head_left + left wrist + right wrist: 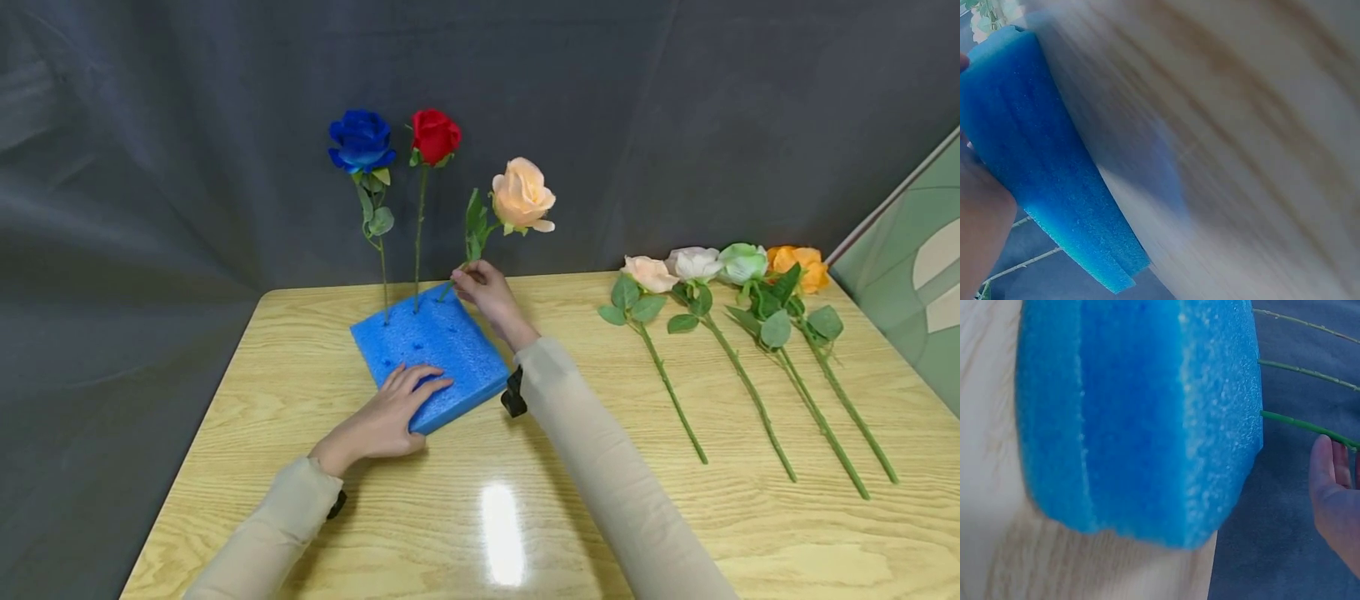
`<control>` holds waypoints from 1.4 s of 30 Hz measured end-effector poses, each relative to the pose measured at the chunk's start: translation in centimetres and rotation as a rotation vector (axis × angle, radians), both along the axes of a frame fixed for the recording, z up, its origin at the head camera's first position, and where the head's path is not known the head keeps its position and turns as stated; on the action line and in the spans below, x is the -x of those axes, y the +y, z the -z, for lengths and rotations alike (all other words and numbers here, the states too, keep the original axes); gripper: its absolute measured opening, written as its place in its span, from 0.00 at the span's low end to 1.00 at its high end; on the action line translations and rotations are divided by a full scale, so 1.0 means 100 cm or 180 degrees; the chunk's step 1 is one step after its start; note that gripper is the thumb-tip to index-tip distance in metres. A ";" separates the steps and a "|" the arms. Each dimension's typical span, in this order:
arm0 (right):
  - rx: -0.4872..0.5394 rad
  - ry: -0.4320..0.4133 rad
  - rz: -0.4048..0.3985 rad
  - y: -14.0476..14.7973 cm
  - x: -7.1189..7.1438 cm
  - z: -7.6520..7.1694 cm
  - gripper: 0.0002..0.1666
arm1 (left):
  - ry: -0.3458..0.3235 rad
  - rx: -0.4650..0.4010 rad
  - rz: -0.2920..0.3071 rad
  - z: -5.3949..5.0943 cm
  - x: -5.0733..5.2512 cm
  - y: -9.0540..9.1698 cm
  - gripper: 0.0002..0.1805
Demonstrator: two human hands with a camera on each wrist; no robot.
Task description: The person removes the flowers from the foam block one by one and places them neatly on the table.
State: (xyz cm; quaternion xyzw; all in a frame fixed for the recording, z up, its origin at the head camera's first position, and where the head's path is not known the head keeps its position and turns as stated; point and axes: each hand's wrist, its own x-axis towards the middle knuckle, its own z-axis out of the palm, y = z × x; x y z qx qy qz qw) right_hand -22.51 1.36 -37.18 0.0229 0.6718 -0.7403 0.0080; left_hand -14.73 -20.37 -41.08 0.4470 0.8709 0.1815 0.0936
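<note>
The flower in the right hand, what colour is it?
The flower is pale peach, clearest in the head view.

foam block (472, 358) on table (420, 525) | three roses (437, 137) in its far side | four roses (696, 264) right of it | curtain (600, 125) behind

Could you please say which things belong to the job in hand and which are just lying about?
Part of the job:
blue foam block, under the left hand
peach rose, pinched by the right hand
blue rose and red rose, standing in the block
probably also, lying loose: pale peach rose, white rose, green rose, orange rose

Merely background:
dark cloth
green panel
</note>
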 end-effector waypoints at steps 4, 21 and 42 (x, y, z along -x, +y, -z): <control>0.0209 0.0047 0.0053 0.003 0.001 0.005 0.06 | -0.0090 -0.0042 -0.0003 0.000 0.002 -0.001 0.42; 0.0512 -0.0010 0.0294 0.010 0.002 0.008 0.07 | 0.0222 0.0105 -0.0604 -0.009 0.007 -0.001 0.30; 0.0455 -0.0090 0.0309 0.005 -0.005 0.008 0.06 | 0.0513 0.0238 -0.1157 -0.003 0.011 -0.011 0.30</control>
